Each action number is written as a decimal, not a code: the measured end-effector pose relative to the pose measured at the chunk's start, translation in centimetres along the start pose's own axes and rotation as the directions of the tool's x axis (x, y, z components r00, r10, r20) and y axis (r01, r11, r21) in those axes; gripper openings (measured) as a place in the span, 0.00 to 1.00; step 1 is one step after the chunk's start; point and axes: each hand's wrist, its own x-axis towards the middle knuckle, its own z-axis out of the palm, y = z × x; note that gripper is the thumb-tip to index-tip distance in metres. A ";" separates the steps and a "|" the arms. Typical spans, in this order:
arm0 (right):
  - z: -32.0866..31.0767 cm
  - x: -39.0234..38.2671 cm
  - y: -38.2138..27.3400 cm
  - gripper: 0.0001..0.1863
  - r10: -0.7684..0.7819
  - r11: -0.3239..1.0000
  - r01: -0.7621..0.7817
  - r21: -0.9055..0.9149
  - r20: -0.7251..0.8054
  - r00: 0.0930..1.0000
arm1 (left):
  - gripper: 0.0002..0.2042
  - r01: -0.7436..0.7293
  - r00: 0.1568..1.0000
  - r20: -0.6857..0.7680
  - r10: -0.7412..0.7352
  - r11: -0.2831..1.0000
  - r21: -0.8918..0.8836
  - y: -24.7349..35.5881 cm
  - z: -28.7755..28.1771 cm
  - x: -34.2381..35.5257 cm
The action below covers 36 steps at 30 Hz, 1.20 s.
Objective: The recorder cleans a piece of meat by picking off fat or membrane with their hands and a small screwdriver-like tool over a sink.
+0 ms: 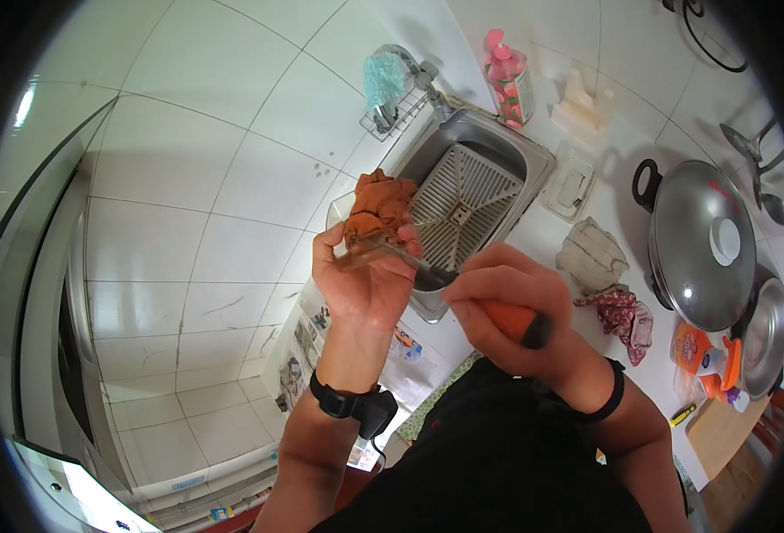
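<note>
My left hand [370, 284] is turned palm up beside the sink, its fingers curled around a lumpy orange-brown piece [378, 200] with dark creases. It looks like clay, though I cannot be sure. My right hand [512, 298] grips a tool with an orange and black handle [509, 322]. From its dark collar a thin metal shaft runs left over my left palm. The tool's flat, blurred tip lies against or just in front of the lump's lower end; whether they touch I cannot tell.
Behind my hands is a steel sink [541, 160] with a slotted drain tray [463, 191] and a faucet [427, 80]. A pink pump bottle [508, 84], grey rag [592, 256], red patterned cloth [623, 322] and lidded wok [698, 258] stand or lie rightward. A cutting board [720, 435] is at lower right.
</note>
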 end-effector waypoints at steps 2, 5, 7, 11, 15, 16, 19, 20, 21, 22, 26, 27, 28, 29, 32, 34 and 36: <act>0.0 0.0 -0.1 0.10 -0.015 0.999 0.015 -0.049 -0.005 1.000 | 0.34 -0.012 1.000 0.019 0.012 1.000 0.017 0.3 -0.3 0.0; 0.0 0.0 0.0 0.10 0.015 1.000 -0.015 -0.019 -0.026 1.000 | 0.33 -0.019 1.000 0.009 0.018 0.999 0.033 0.5 -0.2 -0.4; -0.1 -0.1 0.0 0.10 0.013 1.000 -0.013 0.014 -0.034 0.999 | 0.33 -0.014 1.000 -0.020 0.015 0.999 0.033 0.6 0.1 -0.5; -0.2 -0.5 0.1 0.10 0.033 0.999 -0.031 0.043 -0.055 0.998 | 0.33 0.056 0.998 0.000 -0.056 0.998 -0.021 0.6 0.3 -0.4; -0.2 -0.5 -0.1 0.09 0.045 0.998 -0.040 0.046 -0.096 0.994 | 0.32 0.077 0.997 0.002 -0.077 0.996 -0.046 0.5 0.4 -0.4; -0.3 -0.5 -0.1 0.08 0.064 0.997 -0.058 0.053 -0.102 0.993 | 0.32 0.079 0.997 0.002 -0.079 0.996 -0.046 0.5 0.5 -0.5; -0.5 -0.7 -0.2 0.07 0.141 0.984 -0.127 0.124 -0.115 0.983 | 0.33 0.071 0.997 -0.041 -0.071 0.997 -0.003 0.6 0.5 -0.5; -0.6 -0.8 -0.3 0.07 0.141 0.984 -0.127 0.124 -0.114 0.983 | 0.33 0.075 0.997 -0.030 -0.075 0.997 0.004 0.6 0.5 -0.5; -0.7 -0.9 -0.5 0.07 0.183 0.976 -0.165 0.143 -0.120 0.976 | 0.32 0.080 0.997 -0.019 -0.079 0.997 0.011 0.7 0.4 -0.4; -0.7 -1.0 -0.5 0.07 0.225 0.965 -0.203 0.163 -0.125 0.966 | 0.32 0.078 0.997 -0.020 -0.078 0.997 0.011 0.8 0.4 -0.4; -0.5 -0.8 -0.3 0.07 0.197 0.968 -0.175 0.178 -0.113 0.974 | 0.33 0.093 0.995 -0.033 -0.094 0.996 -0.008 0.9 0.6 -0.4; -0.4 -0.8 -0.2 0.07 0.190 0.969 -0.167 0.182 -0.115 0.975 | 0.33 0.108 0.994 -0.025 -0.109 0.994 -0.009 0.9 0.7 -0.4; -0.4 -0.8 -0.1 0.07 0.182 0.969 -0.158 0.187 -0.117 0.976 | 0.33 0.109 0.994 -0.025 -0.109 0.994 -0.011 0.7 1.0 -0.4; -0.3 -0.8 -0.1 0.07 0.183 0.969 -0.160 0.188 -0.116 0.976 | 0.33 0.088 0.995 -0.055 -0.089 0.996 -0.010 0.4 1.6 -0.4; -0.3 -0.5 -0.2 0.07 0.204 0.965 -0.184 0.187 -0.099 0.974 | 0.34 0.093 0.993 -0.076 -0.092 0.996 0.010 0.3 1.4 -0.4; -0.2 -0.2 -0.2 0.07 0.243 0.954 -0.221 0.204 -0.089 0.966 | 0.34 0.119 0.991 -0.065 -0.117 0.992 0.029 0.2 1.4 -0.3; -0.1 -0.1 -0.1 0.06 0.276 0.937 -0.251 0.243 -0.075 0.958 | 0.34 0.098 0.994 -0.057 -0.097 0.995 0.013 0.3 1.9 -0.2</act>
